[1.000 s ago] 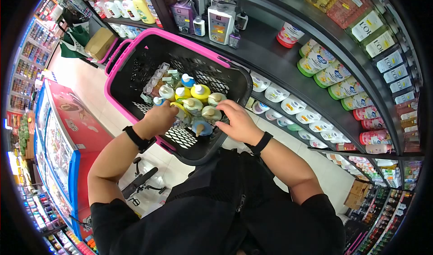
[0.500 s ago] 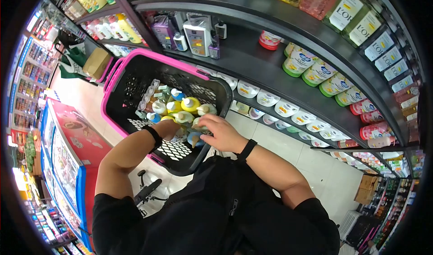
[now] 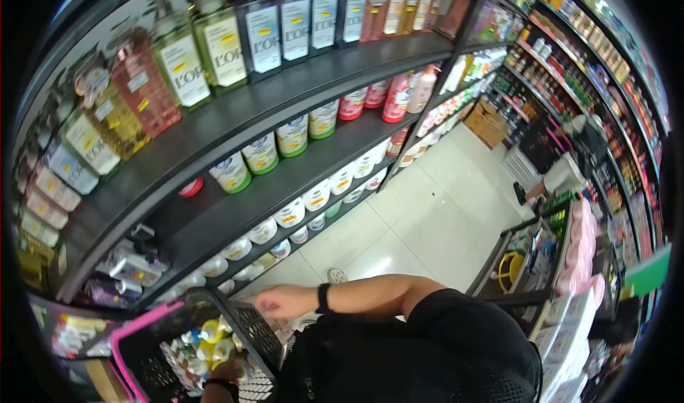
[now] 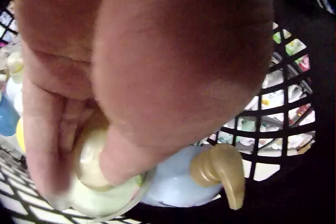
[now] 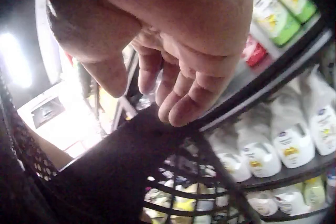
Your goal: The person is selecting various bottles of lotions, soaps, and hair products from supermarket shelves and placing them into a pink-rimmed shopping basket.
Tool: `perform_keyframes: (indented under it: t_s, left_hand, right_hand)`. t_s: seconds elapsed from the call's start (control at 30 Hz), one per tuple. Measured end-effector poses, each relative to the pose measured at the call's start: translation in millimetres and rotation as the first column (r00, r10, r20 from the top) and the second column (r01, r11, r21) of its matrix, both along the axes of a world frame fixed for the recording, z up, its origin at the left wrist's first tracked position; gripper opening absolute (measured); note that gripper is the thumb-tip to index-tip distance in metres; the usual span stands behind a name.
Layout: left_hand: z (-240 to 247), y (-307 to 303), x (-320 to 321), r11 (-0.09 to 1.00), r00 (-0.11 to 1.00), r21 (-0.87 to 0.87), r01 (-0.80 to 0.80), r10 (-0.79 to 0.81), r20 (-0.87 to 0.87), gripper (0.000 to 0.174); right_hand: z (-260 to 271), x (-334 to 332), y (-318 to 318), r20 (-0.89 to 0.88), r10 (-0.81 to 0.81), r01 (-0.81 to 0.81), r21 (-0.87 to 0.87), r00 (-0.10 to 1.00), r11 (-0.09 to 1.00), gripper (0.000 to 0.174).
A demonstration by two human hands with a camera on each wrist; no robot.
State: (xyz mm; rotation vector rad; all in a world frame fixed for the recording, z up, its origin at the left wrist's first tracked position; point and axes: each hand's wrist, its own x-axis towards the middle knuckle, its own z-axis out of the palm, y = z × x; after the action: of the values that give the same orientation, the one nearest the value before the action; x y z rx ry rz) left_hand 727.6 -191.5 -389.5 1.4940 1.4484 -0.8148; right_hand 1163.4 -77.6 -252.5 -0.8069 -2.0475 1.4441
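Observation:
My left hand (image 3: 226, 373) is down inside the black shopping basket (image 3: 253, 332), among bottles with yellow and white tops. In the left wrist view its thumb and fingers close round the cream-coloured top of a pale green pump bottle (image 4: 105, 200). Beside that stands a light blue pump bottle (image 4: 176, 176) with a tan spout. My right hand (image 3: 285, 302) hovers by the basket's near-side rim, holding nothing. Its fingers (image 5: 184, 103) hang loosely curled above the dark rim in the right wrist view.
Long black shelves (image 3: 299, 82) run along the basket's far side, carrying pump bottles above and white bottles (image 3: 288, 212) below. Tiled floor (image 3: 420, 218) stretches down the aisle. Another person (image 3: 570, 168) is at the far right, beyond a rack with pink packs (image 3: 578, 253).
The head view has swung right along the aisle, so the basket now appears at lower left. My right hand has left the bottles and moved out to the basket's edge; the left stays inside.

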Motion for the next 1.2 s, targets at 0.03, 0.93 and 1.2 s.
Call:
perform_keyframes:
  t_s: [0.03, 0.93, 1.2]
  left_hand:
    - [0.1, 2.2, -2.2, 1.000, 1.000, -0.026, 0.006, -0.006, -0.005, 0.038]
    - [254.2, 112.0, 332.2, 0.676, 0.917, 0.641, -0.363, 0.139, 0.374, 0.045]
    - [255.3, 114.7, 347.7, 0.613, 0.893, 0.665, -0.427, 0.170, 0.416, 0.044]
  right_hand:
    - [-27.2, 20.3, 3.2, 0.024, -0.099, 0.100, -0.008, 0.995, 0.995, 0.028]
    - [26.8, 592.6, 294.4, -0.349, -0.870, 0.873, -0.216, 0.349, 0.437, 0.087]
    - [31.4, 588.5, 307.8, -0.245, -0.891, 0.917, -0.022, 0.382, 0.399, 0.082]
